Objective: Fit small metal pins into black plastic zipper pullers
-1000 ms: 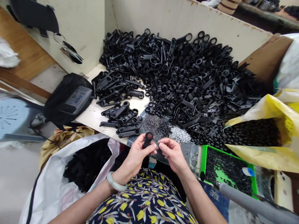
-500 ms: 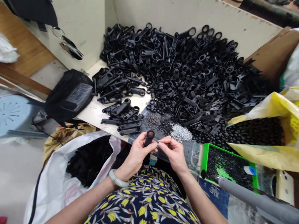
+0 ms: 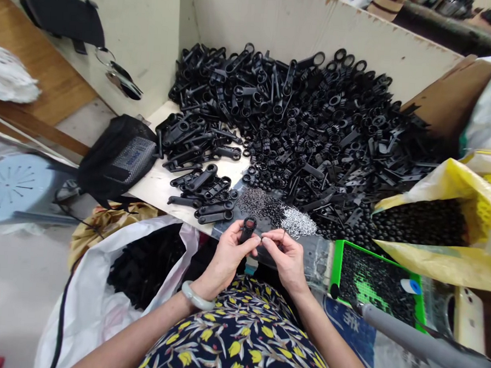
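Note:
My left hand (image 3: 230, 255) is closed round a black plastic lever part (image 3: 248, 228) whose ringed end points up and shows a reddish centre. Close against it on the right, my right hand (image 3: 285, 257) is pinched shut, its thumb and fingertips at the left fingertips. Whatever the pinch holds is too small to make out. Just beyond the hands lie a heap of small silvery pins (image 3: 298, 222) and a heap of tiny dark grey pieces (image 3: 255, 201). Several similar black lever parts (image 3: 215, 209) rest on the board to the left.
A large pile of black plastic parts (image 3: 314, 127) covers the bench against a pale wall. At right are a green tray (image 3: 337, 265) of small black bits, a yellow bag (image 3: 422, 259) and a grey tube (image 3: 410, 330). A white sack (image 3: 87, 285) stands at lower left.
The whole view has shifted slightly. Both hands keep nearly the same pose, fingertips together at the lever part.

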{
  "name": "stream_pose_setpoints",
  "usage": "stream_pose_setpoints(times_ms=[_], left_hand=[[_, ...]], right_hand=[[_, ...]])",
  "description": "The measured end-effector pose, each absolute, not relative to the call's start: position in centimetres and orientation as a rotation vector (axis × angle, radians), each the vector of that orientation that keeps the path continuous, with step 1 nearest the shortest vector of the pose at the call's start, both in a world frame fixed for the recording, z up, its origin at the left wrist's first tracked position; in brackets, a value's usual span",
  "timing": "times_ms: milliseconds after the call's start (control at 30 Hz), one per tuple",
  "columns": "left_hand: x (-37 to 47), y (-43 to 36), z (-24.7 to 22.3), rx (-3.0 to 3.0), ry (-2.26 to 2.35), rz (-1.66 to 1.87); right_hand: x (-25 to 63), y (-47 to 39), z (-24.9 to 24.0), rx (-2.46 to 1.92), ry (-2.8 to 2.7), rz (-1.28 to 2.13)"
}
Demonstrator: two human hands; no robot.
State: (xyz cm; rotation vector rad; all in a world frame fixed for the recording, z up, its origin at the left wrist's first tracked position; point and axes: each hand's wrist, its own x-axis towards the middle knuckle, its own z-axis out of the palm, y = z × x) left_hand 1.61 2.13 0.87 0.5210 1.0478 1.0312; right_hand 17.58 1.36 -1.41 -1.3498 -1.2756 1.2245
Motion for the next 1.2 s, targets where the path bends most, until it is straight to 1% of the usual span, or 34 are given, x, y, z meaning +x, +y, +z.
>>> stream_pose_setpoints(times_ms=[500,933,1200], left_hand=[[1.8,2.0,0.8,0.538,1.089,0.986],[2.7,2.7,1.3,0.398,0.986,0.985],[2.8,2.6,1.1,0.422,1.016,0.985]], right_hand=[[17.9,1.3,-0.7,-1.372,-1.351,1.174],[18.5,0.9,-0.2,-1.340,-1.401,1.089],[18.4,0.9,0.0,-1.415,-1.406,1.045]])
